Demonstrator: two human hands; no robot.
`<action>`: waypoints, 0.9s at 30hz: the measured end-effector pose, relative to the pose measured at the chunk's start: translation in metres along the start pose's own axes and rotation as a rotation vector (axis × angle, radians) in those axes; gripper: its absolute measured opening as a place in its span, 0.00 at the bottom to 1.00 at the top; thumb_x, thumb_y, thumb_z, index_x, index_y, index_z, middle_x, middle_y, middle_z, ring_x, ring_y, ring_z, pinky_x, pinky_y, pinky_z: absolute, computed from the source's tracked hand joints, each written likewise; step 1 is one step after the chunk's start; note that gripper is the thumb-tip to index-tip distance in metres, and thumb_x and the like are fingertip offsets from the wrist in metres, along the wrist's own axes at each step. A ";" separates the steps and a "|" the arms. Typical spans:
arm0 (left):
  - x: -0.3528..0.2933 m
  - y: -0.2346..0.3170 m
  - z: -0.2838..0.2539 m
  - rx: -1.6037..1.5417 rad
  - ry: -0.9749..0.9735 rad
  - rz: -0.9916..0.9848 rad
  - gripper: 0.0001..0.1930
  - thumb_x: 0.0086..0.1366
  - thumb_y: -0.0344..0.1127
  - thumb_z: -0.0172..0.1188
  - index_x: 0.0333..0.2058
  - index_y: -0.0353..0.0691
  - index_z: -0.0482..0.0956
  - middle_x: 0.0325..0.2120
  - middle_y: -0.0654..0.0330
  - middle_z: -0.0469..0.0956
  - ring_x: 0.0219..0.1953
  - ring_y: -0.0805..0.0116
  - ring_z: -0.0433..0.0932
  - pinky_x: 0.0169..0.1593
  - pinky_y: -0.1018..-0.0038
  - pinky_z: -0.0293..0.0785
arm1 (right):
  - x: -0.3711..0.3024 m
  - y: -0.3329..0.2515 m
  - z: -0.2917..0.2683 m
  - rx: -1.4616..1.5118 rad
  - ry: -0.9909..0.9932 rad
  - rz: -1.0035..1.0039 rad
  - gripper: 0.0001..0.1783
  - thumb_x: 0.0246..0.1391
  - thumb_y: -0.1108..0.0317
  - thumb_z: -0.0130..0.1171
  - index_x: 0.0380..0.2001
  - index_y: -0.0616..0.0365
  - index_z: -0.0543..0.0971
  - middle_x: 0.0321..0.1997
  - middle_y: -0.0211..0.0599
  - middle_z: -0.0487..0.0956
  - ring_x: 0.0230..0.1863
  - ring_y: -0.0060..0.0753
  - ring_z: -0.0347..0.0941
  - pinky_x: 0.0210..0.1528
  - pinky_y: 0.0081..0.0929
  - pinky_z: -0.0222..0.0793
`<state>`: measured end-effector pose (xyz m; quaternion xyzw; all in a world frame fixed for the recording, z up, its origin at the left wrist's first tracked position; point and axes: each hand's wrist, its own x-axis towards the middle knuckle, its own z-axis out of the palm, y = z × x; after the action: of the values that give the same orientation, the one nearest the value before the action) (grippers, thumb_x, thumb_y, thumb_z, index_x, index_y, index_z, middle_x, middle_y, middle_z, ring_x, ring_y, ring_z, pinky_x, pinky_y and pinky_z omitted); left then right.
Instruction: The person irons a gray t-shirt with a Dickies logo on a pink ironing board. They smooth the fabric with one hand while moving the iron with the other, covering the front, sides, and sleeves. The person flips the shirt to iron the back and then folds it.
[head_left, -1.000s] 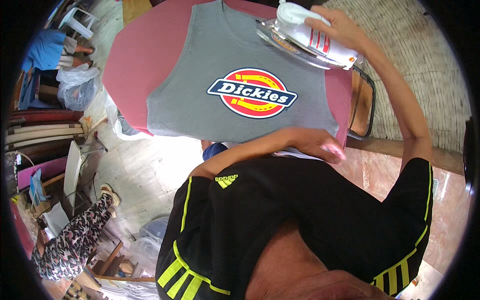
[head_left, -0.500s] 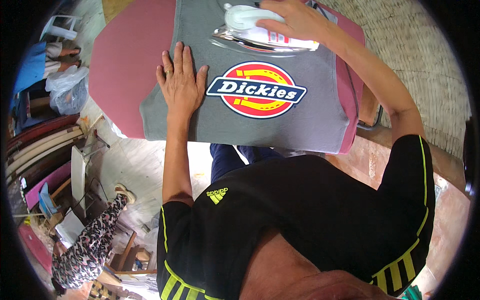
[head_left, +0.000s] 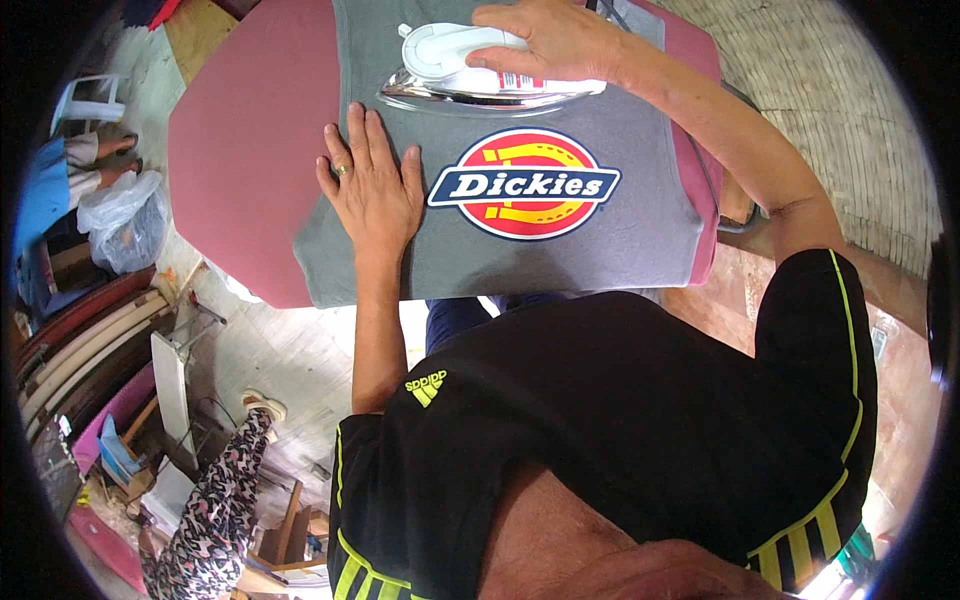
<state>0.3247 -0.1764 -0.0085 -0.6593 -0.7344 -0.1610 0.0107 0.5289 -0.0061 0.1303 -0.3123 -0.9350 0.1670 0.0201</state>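
A grey shirt (head_left: 480, 262) lies spread over a maroon-covered ironing board (head_left: 240, 160). On its middle is a red, yellow and dark blue oval print (head_left: 525, 222). My right hand (head_left: 555, 40) grips the handle of a white iron (head_left: 450, 50) with a shiny metal base, which rests on the cloth beyond the print, its tip toward the left. My left hand (head_left: 375, 190) lies flat on the shirt to the left of the print, fingers spread apart, a ring on one finger.
Folded boards (head_left: 90, 340) and a clear plastic bag (head_left: 125, 220) stand on the floor at left. A person in patterned trousers (head_left: 215, 520) is at lower left; another person's legs (head_left: 90, 165) show at upper left. A woven mat surface (head_left: 840, 110) lies at right.
The iron in my right hand has slid left along the shirt. My left hand has shifted slightly right and nearer, still flat, and the shirt's left edge near it has moved right.
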 end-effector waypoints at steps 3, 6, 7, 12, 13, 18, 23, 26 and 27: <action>0.000 -0.002 0.002 -0.086 0.068 0.003 0.32 0.72 0.53 0.44 0.67 0.38 0.60 0.71 0.53 0.54 0.73 0.45 0.47 0.71 0.49 0.39 | -0.004 0.007 0.000 0.034 0.016 -0.019 0.21 0.57 0.47 0.58 0.35 0.56 0.78 0.29 0.56 0.80 0.33 0.62 0.78 0.36 0.52 0.74; 0.019 0.002 -0.008 -0.279 0.219 0.073 0.32 0.71 0.52 0.46 0.66 0.38 0.62 0.71 0.53 0.55 0.73 0.45 0.48 0.71 0.48 0.40 | -0.007 0.012 -0.002 0.047 0.017 -0.023 0.21 0.58 0.47 0.58 0.35 0.56 0.78 0.28 0.56 0.80 0.32 0.63 0.78 0.36 0.52 0.74; 0.036 0.009 -0.020 -0.328 0.263 0.145 0.32 0.70 0.52 0.47 0.66 0.38 0.63 0.70 0.53 0.56 0.73 0.46 0.48 0.70 0.48 0.40 | -0.008 0.012 -0.003 0.050 0.009 -0.014 0.21 0.58 0.47 0.58 0.35 0.57 0.78 0.28 0.56 0.80 0.32 0.63 0.78 0.36 0.52 0.74; 0.128 0.079 -0.070 -0.342 0.635 0.613 0.23 0.67 0.54 0.54 0.47 0.41 0.79 0.47 0.48 0.78 0.53 0.47 0.75 0.53 0.53 0.68 | 0.005 0.029 0.016 0.240 0.192 -0.273 0.17 0.55 0.55 0.59 0.39 0.58 0.80 0.38 0.55 0.81 0.40 0.55 0.79 0.42 0.47 0.75; 0.133 0.089 -0.076 -0.345 0.550 0.602 0.21 0.67 0.53 0.54 0.42 0.40 0.80 0.41 0.47 0.80 0.47 0.45 0.77 0.48 0.53 0.71 | 0.012 0.033 0.024 0.339 0.285 -0.403 0.17 0.54 0.57 0.59 0.40 0.58 0.80 0.41 0.54 0.81 0.43 0.53 0.79 0.44 0.46 0.75; 0.146 0.119 -0.064 -0.432 0.179 0.398 0.23 0.71 0.54 0.48 0.31 0.40 0.79 0.23 0.44 0.79 0.29 0.40 0.79 0.33 0.51 0.73 | 0.032 0.066 0.047 0.089 0.112 -0.386 0.15 0.54 0.63 0.56 0.41 0.62 0.80 0.45 0.52 0.81 0.50 0.49 0.76 0.54 0.40 0.71; 0.137 0.130 -0.061 -0.337 0.235 0.350 0.24 0.71 0.56 0.47 0.29 0.41 0.78 0.20 0.43 0.78 0.26 0.40 0.79 0.30 0.50 0.71 | 0.018 0.063 0.038 0.150 0.036 -0.275 0.14 0.54 0.62 0.57 0.39 0.60 0.81 0.44 0.53 0.81 0.48 0.49 0.77 0.52 0.40 0.72; 0.138 0.157 -0.058 -0.339 0.280 0.363 0.24 0.71 0.55 0.47 0.30 0.41 0.78 0.21 0.43 0.78 0.26 0.40 0.79 0.31 0.50 0.71 | 0.003 0.086 0.034 0.127 0.205 -0.423 0.14 0.54 0.61 0.58 0.38 0.60 0.81 0.44 0.52 0.82 0.47 0.49 0.78 0.50 0.40 0.73; 0.138 0.160 -0.055 -0.335 0.279 0.367 0.24 0.71 0.55 0.47 0.30 0.41 0.78 0.21 0.43 0.78 0.26 0.40 0.79 0.31 0.50 0.71 | -0.003 0.083 0.028 0.152 0.171 -0.363 0.15 0.54 0.61 0.58 0.38 0.60 0.81 0.43 0.52 0.82 0.47 0.49 0.78 0.50 0.40 0.73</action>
<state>0.4510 -0.0446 0.1102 -0.7453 -0.5575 -0.3644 0.0316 0.5754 0.0456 0.0771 -0.1496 -0.9555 0.2035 0.1527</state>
